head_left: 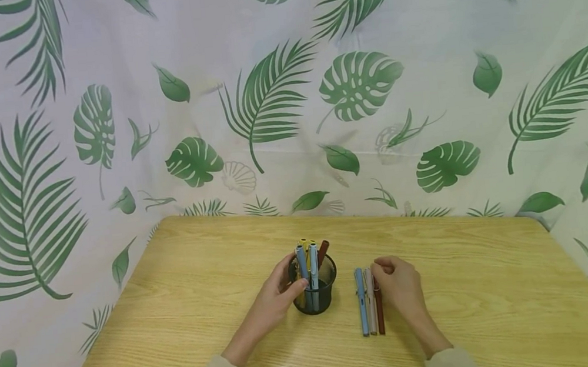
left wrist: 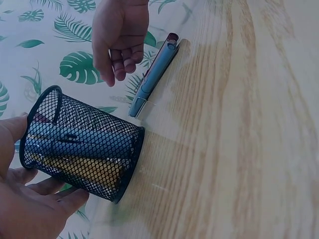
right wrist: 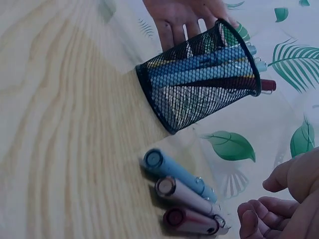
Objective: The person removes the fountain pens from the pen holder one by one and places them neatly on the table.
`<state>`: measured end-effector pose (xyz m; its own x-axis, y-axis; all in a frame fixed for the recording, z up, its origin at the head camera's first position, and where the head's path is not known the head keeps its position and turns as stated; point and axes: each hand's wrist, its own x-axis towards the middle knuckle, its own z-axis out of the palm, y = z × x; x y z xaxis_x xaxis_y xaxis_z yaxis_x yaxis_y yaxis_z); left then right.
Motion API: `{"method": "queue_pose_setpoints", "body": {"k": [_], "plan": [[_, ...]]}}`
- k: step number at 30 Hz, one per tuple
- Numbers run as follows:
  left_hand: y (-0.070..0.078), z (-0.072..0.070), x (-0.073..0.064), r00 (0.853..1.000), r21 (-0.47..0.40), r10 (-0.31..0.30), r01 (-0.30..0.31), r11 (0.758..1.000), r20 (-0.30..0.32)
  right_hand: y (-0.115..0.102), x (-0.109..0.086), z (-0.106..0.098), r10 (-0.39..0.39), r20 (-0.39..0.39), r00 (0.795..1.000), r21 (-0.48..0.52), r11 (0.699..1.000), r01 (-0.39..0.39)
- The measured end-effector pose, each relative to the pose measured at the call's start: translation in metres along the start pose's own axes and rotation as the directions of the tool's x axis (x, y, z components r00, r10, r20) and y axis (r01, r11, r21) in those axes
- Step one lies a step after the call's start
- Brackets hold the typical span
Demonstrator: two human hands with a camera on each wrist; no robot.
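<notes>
A black mesh pen cup [head_left: 328, 299] stands on the table with blue, light blue, yellow and dark red pens inside. My left hand [head_left: 269, 299] grips its left side, thumb near the rim and fingers around the back. To the cup's right, a blue pen [head_left: 363, 310], a pale pink pen [head_left: 372, 313] and a dark red pen [head_left: 380, 316] lie side by side. Over the far end of the dark red one is my right hand [head_left: 402, 286], its fingers loosely bent. In the right wrist view a gap shows between thumb and fingers, with nothing held.
The wood-grain table [head_left: 496, 294] extends on both sides of the cup and pens. Behind it hangs a white cloth [head_left: 279, 25] printed with green leaves, which also runs down along the table's left and right edges.
</notes>
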<state>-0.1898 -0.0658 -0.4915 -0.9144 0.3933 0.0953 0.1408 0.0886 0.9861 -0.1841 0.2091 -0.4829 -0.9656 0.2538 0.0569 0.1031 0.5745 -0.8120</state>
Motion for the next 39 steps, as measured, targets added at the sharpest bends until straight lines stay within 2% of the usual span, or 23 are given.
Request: {"method": "queue_pose_setpoints", "body": {"k": [8,12,32,39], "plan": [[-0.001,-0.001,0.001,1.000,-0.002,0.009,-0.009,1.000,0.007,-0.016,-0.003,0.005,-0.022,0.018,1.000,0.088,0.996,0.021],[0.000,-0.001,0.000,1.000,0.004,-0.008,0.008,1.000,-0.002,-0.023,-0.004,0.009,-0.030,0.025,0.999,0.114,0.993,0.027],[-0.001,-0.001,0.000,1.000,0.025,-0.017,0.017,1.000,-0.015,-0.050,-0.007,0.023,-0.111,0.110,0.988,0.236,0.968,0.082],[-0.002,0.000,0.001,1.000,0.003,0.008,-0.008,1.000,-0.006,-0.055,-0.005,0.032,-0.125,0.123,0.984,0.261,0.961,0.089]]}}
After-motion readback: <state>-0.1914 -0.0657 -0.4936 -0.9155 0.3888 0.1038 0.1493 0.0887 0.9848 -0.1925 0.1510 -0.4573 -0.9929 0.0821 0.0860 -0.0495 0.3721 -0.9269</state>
